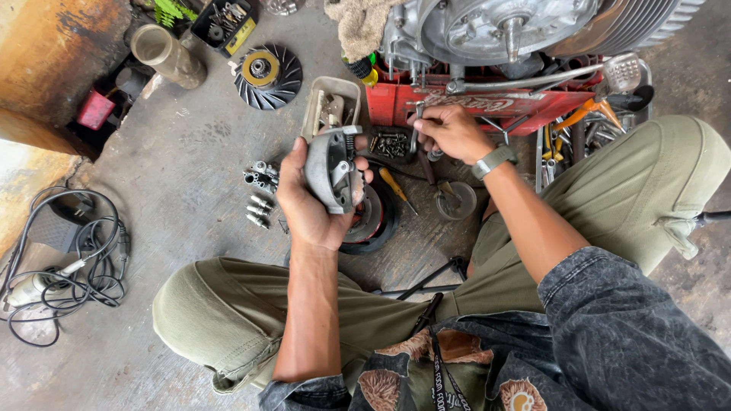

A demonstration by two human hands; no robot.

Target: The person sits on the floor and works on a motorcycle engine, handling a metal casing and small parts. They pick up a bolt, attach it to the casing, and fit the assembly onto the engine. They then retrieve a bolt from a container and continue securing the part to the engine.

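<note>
Cables (pixel 68 262) lie coiled on the concrete floor (pixel 190 152) at far left, with a tan tube (pixel 164 53) and a finned black disc (pixel 268 74) farther up. Sockets (pixel 259 194) sit in a loose cluster just left of the person's left hand (pixel 308 202).

That hand is clamped around a grey cast metal part (pixel 331 169), palm behind it, thumb across the front, held upright above a dark round part (pixel 373 221) on the floor. A spring appears to sit at the casting's top edge, though the view is too small to be sure. Judged by look, the casting is rigid, fairly heavy for its size and possibly oily; its curved outer rim gives the safest hold, clear of the spring.

A yellow-handled screwdriver (pixel 396 189) lies beside the round part. The right hand (pixel 453 131), well apart from the left, is closed on a slim metal tool (pixel 416 129) over a small tray of bolts (pixel 390 143), in front of a red crate (pixel 487 106) carrying an engine (pixel 518 30). Pliers (pixel 586 114) lie at right.
</note>
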